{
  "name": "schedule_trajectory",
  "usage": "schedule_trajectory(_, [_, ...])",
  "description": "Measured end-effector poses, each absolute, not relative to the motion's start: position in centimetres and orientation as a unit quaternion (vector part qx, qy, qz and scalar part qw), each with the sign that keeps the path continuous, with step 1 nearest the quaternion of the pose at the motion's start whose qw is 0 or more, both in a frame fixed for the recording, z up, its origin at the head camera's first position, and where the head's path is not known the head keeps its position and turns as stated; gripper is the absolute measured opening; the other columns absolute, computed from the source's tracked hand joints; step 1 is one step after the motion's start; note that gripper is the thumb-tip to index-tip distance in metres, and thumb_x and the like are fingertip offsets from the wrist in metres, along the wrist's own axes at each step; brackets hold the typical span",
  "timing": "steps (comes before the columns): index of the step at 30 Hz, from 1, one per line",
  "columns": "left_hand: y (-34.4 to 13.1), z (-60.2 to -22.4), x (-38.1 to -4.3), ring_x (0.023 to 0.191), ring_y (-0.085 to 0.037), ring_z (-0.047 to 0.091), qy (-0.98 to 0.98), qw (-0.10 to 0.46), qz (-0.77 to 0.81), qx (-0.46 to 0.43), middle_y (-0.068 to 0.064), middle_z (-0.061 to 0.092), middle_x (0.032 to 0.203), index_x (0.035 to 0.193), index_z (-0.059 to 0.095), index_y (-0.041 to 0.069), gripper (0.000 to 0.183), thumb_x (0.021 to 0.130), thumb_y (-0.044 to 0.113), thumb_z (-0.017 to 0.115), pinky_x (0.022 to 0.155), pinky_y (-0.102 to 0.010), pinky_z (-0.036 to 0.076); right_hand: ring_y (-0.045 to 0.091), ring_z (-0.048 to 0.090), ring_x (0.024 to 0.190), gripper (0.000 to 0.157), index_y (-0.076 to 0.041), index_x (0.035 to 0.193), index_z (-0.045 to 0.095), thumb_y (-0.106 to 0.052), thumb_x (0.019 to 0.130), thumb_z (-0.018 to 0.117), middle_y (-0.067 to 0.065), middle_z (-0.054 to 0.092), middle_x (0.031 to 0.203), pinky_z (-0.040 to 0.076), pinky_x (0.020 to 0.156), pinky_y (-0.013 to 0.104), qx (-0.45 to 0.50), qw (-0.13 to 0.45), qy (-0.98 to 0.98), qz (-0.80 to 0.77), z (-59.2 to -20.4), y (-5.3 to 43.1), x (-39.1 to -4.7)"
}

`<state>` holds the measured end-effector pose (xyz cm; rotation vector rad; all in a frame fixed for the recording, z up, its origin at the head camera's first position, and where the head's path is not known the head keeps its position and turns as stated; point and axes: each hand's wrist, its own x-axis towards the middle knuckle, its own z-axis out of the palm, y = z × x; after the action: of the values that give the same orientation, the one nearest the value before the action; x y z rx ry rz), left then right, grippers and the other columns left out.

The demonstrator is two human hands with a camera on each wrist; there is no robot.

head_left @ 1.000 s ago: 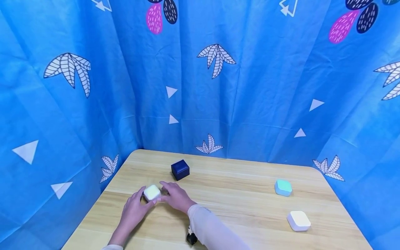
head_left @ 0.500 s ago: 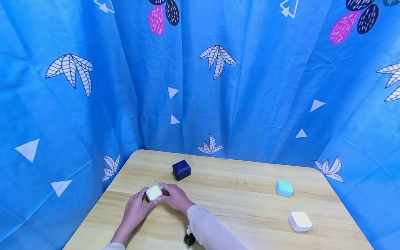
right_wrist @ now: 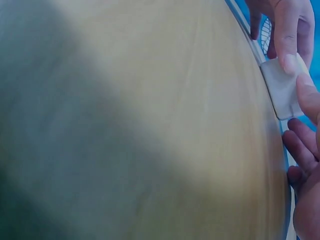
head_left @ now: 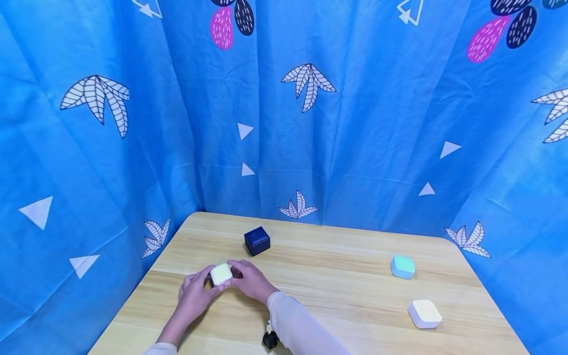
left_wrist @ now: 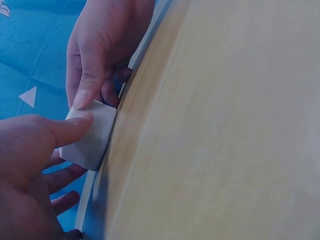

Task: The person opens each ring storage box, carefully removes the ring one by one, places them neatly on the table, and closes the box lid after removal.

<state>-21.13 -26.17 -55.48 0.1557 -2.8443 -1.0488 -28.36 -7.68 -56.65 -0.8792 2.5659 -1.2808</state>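
A small white box with rounded corners (head_left: 221, 274) is gripped from both sides at the left of the table. My left hand (head_left: 194, 297) holds its left side, and my right hand (head_left: 250, 281) holds the right side. In the left wrist view, both thumbs press on one pale side of the white box (left_wrist: 92, 145), while the fingers go behind it. The right wrist view has the white box (right_wrist: 281, 92) at its right edge, with thumbs from above and below on it. Just beyond the hands sits a dark navy box (head_left: 257, 241).
On the right part of the wooden table (head_left: 337, 296) stand a mint-green rounded box (head_left: 403, 266) and another white rounded box (head_left: 424, 314). A small black object (head_left: 269, 339) hangs by the right sleeve. Blue patterned curtain (head_left: 377, 123) encloses the table's back and sides.
Both hands have shifted slightly to the right with the white box between them. The grip looks the same, and the other boxes stay put.
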Motion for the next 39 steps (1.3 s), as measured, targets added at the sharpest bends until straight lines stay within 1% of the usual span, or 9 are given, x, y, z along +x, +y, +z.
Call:
schedule_trajectory(5, [-26.0,-55.5,-21.4,0.132,-0.046,0.035,-0.938,0.063,-0.341,0.028,-0.025,0.050,0.148,0.148,0.049,0.009,0.073,0.087,0.038,0.077,0.108,-0.066,0.021,0.004,0.058,0.109,0.065,-0.018,0.150,0.049,-0.033,0.091,0.072,-0.004,0.062,0.127,0.049,0.100,0.025,-0.287,0.094,0.839,-0.453,-56.7,-7.4,-28.5])
schedule_trajectory(8, [-26.0,-55.5,-21.4,0.134,-0.049,0.036,-0.937,0.071,-0.342,0.007,-0.026,0.051,0.146,0.147,0.049,0.007,0.071,0.087,0.031,0.078,0.110,-0.066,0.020,0.005,0.058,0.111,0.064,-0.020,0.149,0.050,-0.032,0.091,0.073,-0.004,0.061,0.132,0.049,0.100,0.026,-0.284,0.101,0.835,-0.461,-56.7,-7.2,-28.5])
schedule_trajectory(11, [-26.0,-55.4,-21.4,0.135,-0.050,0.037,-0.935,0.067,-0.348,-0.005,-0.026,0.051,0.146,0.147,0.049,0.006,0.069,0.088,0.028,0.077,0.110,-0.068,0.023,0.005,0.058,0.110,0.061,-0.023,0.146,0.053,-0.033,0.090,0.074,-0.005,0.061,0.132,0.050,0.098,0.026,-0.280,0.104,0.833,-0.465,-56.7,-7.1,-28.4])
schedule_trajectory(18, [-26.0,-55.4,-21.6,0.125,-0.035,0.040,-0.933,0.034,-0.358,0.007,-0.019,0.052,0.148,0.150,0.048,0.015,0.068,0.089,0.030,0.076,0.100,-0.054,0.028,0.005,0.059,0.107,0.056,-0.024,0.140,0.059,-0.032,0.088,0.077,-0.006,0.063,0.130,0.050,0.096,0.026,-0.274,0.094,0.835,-0.468,-56.4,-6.8,-28.2])
schedule_trajectory(25, [-26.1,-55.6,-22.0,0.121,-0.033,0.041,-0.926,0.019,-0.377,-0.008,-0.017,0.049,0.151,0.151,0.047,0.016,0.069,0.089,0.028,0.075,0.098,-0.053,0.033,0.008,0.059,0.109,0.054,-0.025,0.136,0.062,-0.030,0.086,0.080,-0.007,0.063,0.131,0.051,0.096,0.027,-0.261,0.086,0.840,-0.467,-56.2,-6.2,-27.9])
schedule_trajectory(27, [-26.1,-55.7,-22.2,0.122,-0.032,0.041,-0.924,0.012,-0.381,-0.011,-0.016,0.049,0.152,0.151,0.046,0.017,0.069,0.089,0.029,0.075,0.098,-0.053,0.035,0.008,0.060,0.110,0.052,-0.027,0.134,0.064,-0.031,0.085,0.080,-0.009,0.063,0.130,0.051,0.096,0.028,-0.256,0.086,0.841,-0.469,-56.2,-6.0,-27.8])
schedule_trajectory(30, [-25.9,-55.8,-22.2,0.124,-0.033,0.041,-0.920,0.002,-0.391,-0.014,-0.015,0.048,0.153,0.152,0.045,0.017,0.070,0.089,0.030,0.075,0.100,-0.058,0.036,0.007,0.060,0.110,0.051,-0.029,0.132,0.064,-0.035,0.084,0.081,-0.011,0.063,0.130,0.051,0.096,0.028,-0.245,0.087,0.846,-0.466,-56.3,-5.7,-27.8])
schedule_trajectory(34, [-25.8,-55.8,-22.3,0.127,-0.034,0.040,-0.912,-0.010,-0.410,-0.025,-0.016,0.047,0.153,0.153,0.044,0.016,0.071,0.089,0.028,0.074,0.105,-0.065,0.035,0.007,0.060,0.108,0.054,-0.026,0.131,0.064,-0.035,0.082,0.083,-0.009,0.063,0.131,0.052,0.093,0.028,-0.240,0.082,0.853,-0.456,-56.2,-5.3,-27.6])
schedule_trajectory(39, [-25.3,-55.6,-22.2,0.129,-0.035,0.041,-0.906,-0.020,-0.421,-0.035,-0.016,0.048,0.151,0.153,0.044,0.017,0.071,0.089,0.024,0.075,0.107,-0.068,0.035,0.008,0.060,0.107,0.054,-0.026,0.127,0.065,-0.037,0.078,0.086,-0.009,0.064,0.130,0.052,0.094,0.031,-0.229,0.075,0.865,-0.441,-55.8,-4.9,-27.2])
